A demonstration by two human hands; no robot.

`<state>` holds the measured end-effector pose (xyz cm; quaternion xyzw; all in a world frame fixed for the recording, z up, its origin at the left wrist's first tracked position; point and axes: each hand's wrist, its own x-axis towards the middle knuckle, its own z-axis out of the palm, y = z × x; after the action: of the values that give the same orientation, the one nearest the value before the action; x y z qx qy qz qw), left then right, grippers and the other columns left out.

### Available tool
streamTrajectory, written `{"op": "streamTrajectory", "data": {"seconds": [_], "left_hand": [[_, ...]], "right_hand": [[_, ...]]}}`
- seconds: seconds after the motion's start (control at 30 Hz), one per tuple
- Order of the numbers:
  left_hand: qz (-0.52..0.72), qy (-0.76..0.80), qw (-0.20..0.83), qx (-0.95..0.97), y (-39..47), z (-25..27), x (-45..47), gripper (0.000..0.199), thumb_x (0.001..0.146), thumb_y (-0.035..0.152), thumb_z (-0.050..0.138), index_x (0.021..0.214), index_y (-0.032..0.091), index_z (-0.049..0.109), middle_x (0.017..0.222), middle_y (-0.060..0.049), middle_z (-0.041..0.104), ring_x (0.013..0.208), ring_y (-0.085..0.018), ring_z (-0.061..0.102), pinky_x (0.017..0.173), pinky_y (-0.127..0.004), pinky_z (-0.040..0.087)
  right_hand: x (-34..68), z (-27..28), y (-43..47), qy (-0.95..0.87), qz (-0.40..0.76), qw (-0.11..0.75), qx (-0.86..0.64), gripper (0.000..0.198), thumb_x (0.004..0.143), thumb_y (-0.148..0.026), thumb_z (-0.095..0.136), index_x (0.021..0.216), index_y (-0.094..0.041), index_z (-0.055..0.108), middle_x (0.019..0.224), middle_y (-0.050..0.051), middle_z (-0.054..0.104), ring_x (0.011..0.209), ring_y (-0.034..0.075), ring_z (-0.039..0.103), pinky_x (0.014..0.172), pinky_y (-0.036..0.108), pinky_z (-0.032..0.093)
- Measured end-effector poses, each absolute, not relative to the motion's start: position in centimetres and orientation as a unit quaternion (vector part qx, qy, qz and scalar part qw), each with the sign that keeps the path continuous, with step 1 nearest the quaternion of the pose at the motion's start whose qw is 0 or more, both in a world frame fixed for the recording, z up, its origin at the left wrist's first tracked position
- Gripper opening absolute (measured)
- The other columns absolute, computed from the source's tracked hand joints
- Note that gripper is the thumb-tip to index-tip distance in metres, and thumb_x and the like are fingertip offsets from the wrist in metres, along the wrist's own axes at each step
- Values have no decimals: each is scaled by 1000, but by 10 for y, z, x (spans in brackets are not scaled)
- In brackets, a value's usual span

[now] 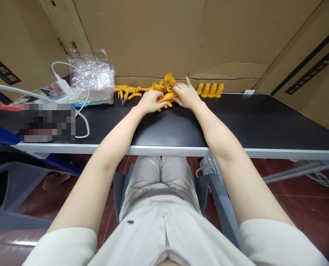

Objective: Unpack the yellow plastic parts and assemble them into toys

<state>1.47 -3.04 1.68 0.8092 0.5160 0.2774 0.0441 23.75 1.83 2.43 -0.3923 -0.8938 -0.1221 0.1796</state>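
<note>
Between my two hands is a yellow plastic piece (169,96), roughly bottle-shaped and lying sideways. My left hand (150,102) pinches its left end, where thin yellow parts stick out below the fingers. Wrapped round its right end is my right hand (186,95), with one finger raised. Just behind them, several yellow cup-like pieces (169,77) lie in a heap, open ends up or toward me. Left of my left hand, yellow finger-shaped pieces (127,90) lie with small metal springs (122,99). Several yellow bottle-shaped pieces (210,90) stand in a row to the right.
The black table (253,122) has a pale metal front edge. Cardboard walls (159,40) close in the back and sides. At the left lie a bubble-wrap bundle (92,79), a white cable (87,127) with a plug, and a pixelated patch. A small white piece (249,92) lies at the back right.
</note>
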Motion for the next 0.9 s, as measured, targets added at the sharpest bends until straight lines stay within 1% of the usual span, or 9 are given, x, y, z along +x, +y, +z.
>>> {"op": "streamTrajectory", "data": {"seconds": [0.1, 0.13, 0.2, 0.33, 0.47, 0.57, 0.67, 0.8, 0.9], "left_hand": [[313, 555, -9, 770, -29, 18, 10, 47, 85, 28, 68, 132, 21, 70, 159, -17, 55, 151, -41, 46, 124, -55, 38], [328, 565, -11, 757, -29, 18, 8, 52, 86, 26, 66, 138, 22, 66, 166, -16, 47, 155, -40, 41, 126, -55, 36], [352, 570, -1, 742, -28, 18, 4, 59, 90, 25, 61, 149, 25, 58, 171, -15, 42, 157, -38, 40, 127, -53, 36], [383, 536, 21, 752, -28, 18, 0, 65, 95, 28, 52, 159, 29, 47, 165, -12, 50, 149, -34, 52, 123, -46, 43], [382, 551, 17, 742, -32, 22, 2, 56, 95, 29, 54, 152, 28, 54, 150, -12, 60, 135, -34, 64, 116, -44, 48], [385, 563, -11, 732, -36, 27, 3, 49, 96, 28, 56, 145, 28, 57, 146, -11, 61, 137, -33, 62, 116, -43, 47], [384, 570, -36, 725, -40, 32, 3, 45, 99, 30, 55, 143, 29, 57, 145, -10, 60, 141, -32, 57, 119, -43, 44], [377, 576, -34, 724, -41, 34, 2, 41, 101, 36, 55, 142, 29, 57, 145, -10, 59, 142, -33, 56, 119, -44, 43], [400, 554, -31, 730, -32, 28, -1, 38, 100, 36, 59, 137, 26, 59, 139, -10, 62, 139, -32, 58, 120, -44, 43]], "right_hand": [[237, 29, 16, -874, -133, 204, -419, 54, 104, -42, 42, 151, -20, 56, 152, 19, 60, 147, 42, 49, 134, 69, 5], [237, 31, 15, -869, -138, 215, -424, 55, 105, -44, 39, 152, -21, 55, 150, 18, 61, 145, 42, 50, 134, 68, 5], [238, 35, 13, -864, -146, 229, -425, 57, 107, -47, 34, 156, -23, 52, 147, 16, 62, 144, 41, 51, 135, 67, 5], [240, 42, 8, -866, -139, 230, -422, 59, 108, -46, 30, 162, -26, 46, 150, 14, 60, 144, 39, 51, 135, 65, 9], [236, 45, 3, -869, -125, 229, -421, 58, 107, -41, 34, 161, -24, 46, 151, 14, 59, 144, 39, 50, 134, 64, 16], [233, 45, 1, -872, -122, 224, -418, 58, 106, -43, 37, 159, -23, 49, 151, 15, 59, 145, 40, 49, 133, 64, 18], [230, 46, 0, -875, -122, 224, -412, 58, 106, -46, 37, 158, -25, 51, 152, 14, 58, 145, 40, 49, 132, 66, 16], [228, 48, 2, -877, -132, 221, -406, 55, 106, -44, 37, 154, -23, 55, 150, 15, 60, 143, 39, 51, 134, 64, 12], [225, 49, 5, -874, -150, 220, -405, 51, 105, -42, 39, 149, -22, 57, 148, 16, 60, 141, 39, 52, 133, 65, 13]]}}
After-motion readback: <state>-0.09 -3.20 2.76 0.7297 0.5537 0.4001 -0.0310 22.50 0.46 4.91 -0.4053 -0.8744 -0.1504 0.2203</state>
